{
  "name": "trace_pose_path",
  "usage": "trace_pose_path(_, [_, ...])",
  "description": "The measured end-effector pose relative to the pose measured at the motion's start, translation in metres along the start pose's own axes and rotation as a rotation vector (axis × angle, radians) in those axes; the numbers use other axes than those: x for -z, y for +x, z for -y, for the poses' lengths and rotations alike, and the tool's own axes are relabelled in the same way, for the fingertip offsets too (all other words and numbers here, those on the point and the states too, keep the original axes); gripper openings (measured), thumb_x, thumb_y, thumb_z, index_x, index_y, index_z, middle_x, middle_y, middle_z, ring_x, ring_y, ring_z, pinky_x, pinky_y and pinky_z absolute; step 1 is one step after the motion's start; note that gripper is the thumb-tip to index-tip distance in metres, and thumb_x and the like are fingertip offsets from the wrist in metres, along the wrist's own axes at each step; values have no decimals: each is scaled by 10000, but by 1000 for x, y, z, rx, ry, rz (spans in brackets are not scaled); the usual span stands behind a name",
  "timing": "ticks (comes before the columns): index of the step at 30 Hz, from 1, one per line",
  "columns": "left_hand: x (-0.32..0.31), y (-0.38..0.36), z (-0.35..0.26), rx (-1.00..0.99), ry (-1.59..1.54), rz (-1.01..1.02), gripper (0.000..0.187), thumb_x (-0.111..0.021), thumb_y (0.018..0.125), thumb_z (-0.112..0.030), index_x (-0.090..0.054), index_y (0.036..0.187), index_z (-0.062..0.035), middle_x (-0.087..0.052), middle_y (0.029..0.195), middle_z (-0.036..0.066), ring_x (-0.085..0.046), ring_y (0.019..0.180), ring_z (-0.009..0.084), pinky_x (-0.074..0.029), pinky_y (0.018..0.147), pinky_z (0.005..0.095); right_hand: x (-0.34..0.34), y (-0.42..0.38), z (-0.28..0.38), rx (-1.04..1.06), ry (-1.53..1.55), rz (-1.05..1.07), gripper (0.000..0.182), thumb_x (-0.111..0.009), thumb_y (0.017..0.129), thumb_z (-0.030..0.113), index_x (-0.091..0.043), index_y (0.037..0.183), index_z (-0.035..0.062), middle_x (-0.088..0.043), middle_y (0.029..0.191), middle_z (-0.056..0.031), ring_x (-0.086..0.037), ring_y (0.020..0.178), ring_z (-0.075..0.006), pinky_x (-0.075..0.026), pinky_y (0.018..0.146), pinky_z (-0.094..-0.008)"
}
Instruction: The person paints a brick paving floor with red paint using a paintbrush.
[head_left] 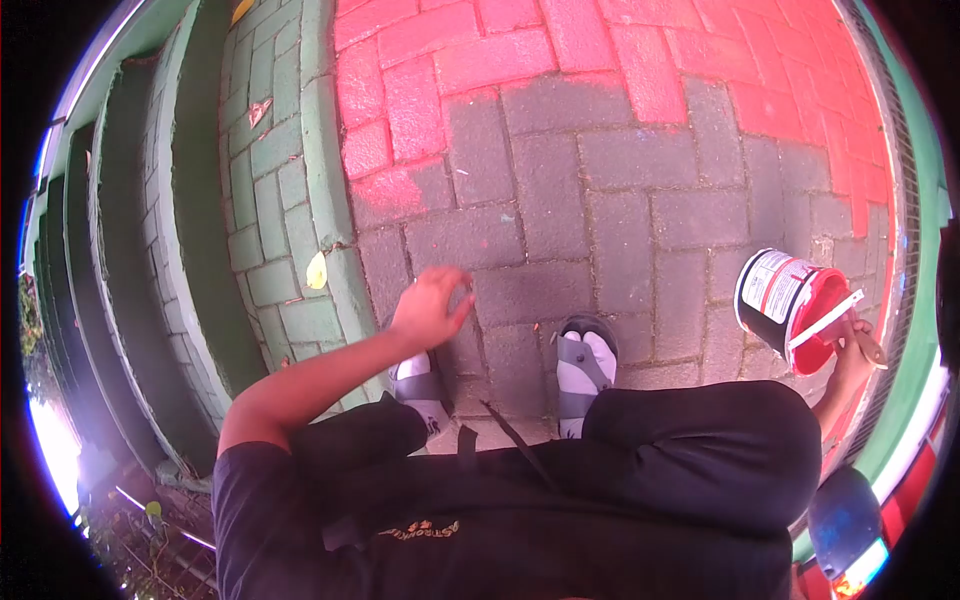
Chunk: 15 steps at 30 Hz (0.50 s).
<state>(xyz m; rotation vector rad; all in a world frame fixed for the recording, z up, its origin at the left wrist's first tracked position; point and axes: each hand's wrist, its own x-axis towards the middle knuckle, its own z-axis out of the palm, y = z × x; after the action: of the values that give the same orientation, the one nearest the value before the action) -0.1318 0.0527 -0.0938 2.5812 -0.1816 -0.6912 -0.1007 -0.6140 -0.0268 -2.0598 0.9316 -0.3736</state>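
My right hand [848, 362] is closed around the wooden handle of a paintbrush [873, 348] at the right. The brush points into a tilted paint bucket [768, 290] with a white label and red paint inside, so its bristles are hidden. A pale strip [826, 319] crosses the bucket's mouth. Above the grey paving, near my left foot, my left hand [435, 308] holds nothing that I can see; its fingers are loosely bent and apart. Wet-looking red paint [490, 60] covers the far bricks, while the nearer bricks [620, 220] are dark grey.
Green-painted steps [140, 250] rise at the left beside a green brick border [275, 200] and raised kerb [335, 215]. A yellow leaf [317, 271] lies by the kerb. My sandalled foot [585, 365] stands on the bricks. A drain grating [905, 200] runs along the right edge.
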Motion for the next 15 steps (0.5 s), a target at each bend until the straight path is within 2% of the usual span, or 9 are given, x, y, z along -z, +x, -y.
trace_pose_path(2, [8, 36, 9, -100, 102, -124, 362, -652, 924, -264, -593, 1232, -84, -610, 1243, 166, -544, 1196, 397, -443, 1047, 481, -2, 0, 1, 9, 25, 3, 150, -755, 837, 57, -620, 903, 54, -645, 877, -33, -618, 752, -100, -544, 617, -254])
trace_pose_path(4, [4, 68, 21, -79, 211, -278, 418, -635, 928, -291, -589, 1287, -82, -503, 1430, 155, -434, 1335, 373, -387, 1108, 499, -4, 0, 3, 38, -35, 45, 125, -750, 836, 57, -626, 854, 50, -636, 824, -23, -607, 734, -89, -517, 594, -232])
trace_pose_path(5, [5, 80, 21, -82, 210, -286, 418, -635, 928, -291, -589, 1287, -82, -503, 1430, 155, -434, 1335, 373, -387, 1108, 499, -4, -1, 3, 45, -32, 41, 125, -750, 836, 57, -626, 854, 50, -636, 824, -23, -607, 734, -89, -517, 594, -232])
trace_pose_path(7, [4, 99, 20, 3, 402, -469, 467, -613, 944, -314, -570, 1339, -69, -379, 1564, 137, -362, 1406, 372, -355, 1131, 540, -2, -4, 2, 43, -86, 49, 152, -757, 843, 51, -607, 864, 52, -605, 859, -9, -610, 771, -95, -529, 583, -246])
trace_pose_path(9, [5, 115, 26, -11, 444, -538, 447, -607, 948, -321, -585, 1315, -67, -406, 1552, 142, -372, 1404, 371, -348, 1137, 544, 2, -8, 0, 47, -113, 47, 165, -761, 846, 48, -598, 869, 53, -590, 877, -2, -612, 790, -98, -536, 578, -253])
trace_pose_path(11, [1, 117, 36, -28, 491, -608, 429, -600, 952, -327, -600, 1291, -64, -434, 1540, 146, -382, 1401, 371, -340, 1142, 548, 5, -12, -2, 53, -24, 38, 129, -739, 822, 71, -613, 836, 48, -622, 818, -7, -591, 738, -82, -512, 594, -239])
trace_pose_path(13, [3, 112, 40, -101, 314, -280, 390, -612, 946, -339, -633, 1214, -55, -544, 1438, 153, -422, 1375, 363, -332, 1146, 548, 11, -18, 4, 40, -44, 32, 168, -766, 832, 75, -600, 847, 54, -621, 843, -10, -596, 749, -85, -519, 602, -245])
trace_pose_path(14, [4, 110, 41, -112, 319, -285, 390, -612, 946, -339, -633, 1214, -55, -544, 1438, 153, -422, 1375, 363, -332, 1146, 548, 11, -24, 6, 23, 4, 20, 178, -774, 835, 77, -598, 852, 58, -619, 848, -13, -596, 751, -84, -516, 598, -244])
trace_pose_path(15, [22, 102, 25, -105, 380, -72, 376, -615, 946, -348, -642, 1169, -47, -572, 1406, 157, -427, 1378, 362, -317, 1158, 543, 11, -28, 8, 4, 52, 9, 188, -782, 838, 78, -596, 857, 62, -617, 854, -15, -596, 754, -84, -514, 595, -242])
